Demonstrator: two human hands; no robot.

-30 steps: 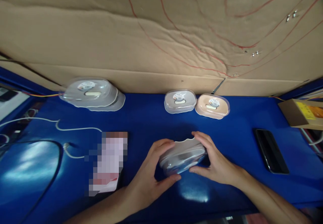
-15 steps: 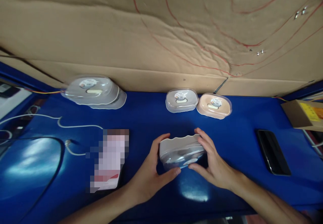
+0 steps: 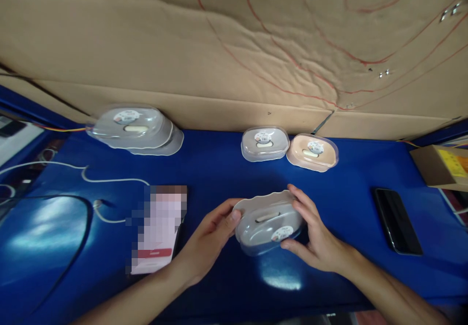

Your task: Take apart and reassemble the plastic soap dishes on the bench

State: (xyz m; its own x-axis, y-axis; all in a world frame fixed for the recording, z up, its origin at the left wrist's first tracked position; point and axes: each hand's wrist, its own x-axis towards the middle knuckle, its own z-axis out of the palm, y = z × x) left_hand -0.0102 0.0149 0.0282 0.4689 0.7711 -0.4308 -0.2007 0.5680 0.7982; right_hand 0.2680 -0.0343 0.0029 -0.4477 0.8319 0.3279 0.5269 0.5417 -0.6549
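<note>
Between my two hands, tilted above the blue tabletop, is a grey oval plastic box (image 3: 261,210) with a clear domed lid and a round white label. Its lid side faces toward me. My left hand (image 3: 215,227) grips the left end, thumb on the lid's edge and fingers behind. Around the right end my right hand (image 3: 310,230) is closed, its fingers along the far side and its thumb by the label. At the table's back stand a similar grey box (image 3: 265,152) and a pink box (image 3: 310,161), side by side.
Larger clear-lidded grey boxes (image 3: 135,137) are nested at the back left. A lit phone (image 3: 159,232), partly blurred out, lies left beside cables. To the right are a dark phone (image 3: 397,220) and a cardboard box (image 3: 435,166). Brown cardboard (image 3: 146,47) walls the back.
The box has turned in my hands so its lid and label now show more fully. My left thumb has shifted from below the lid to its left end.
</note>
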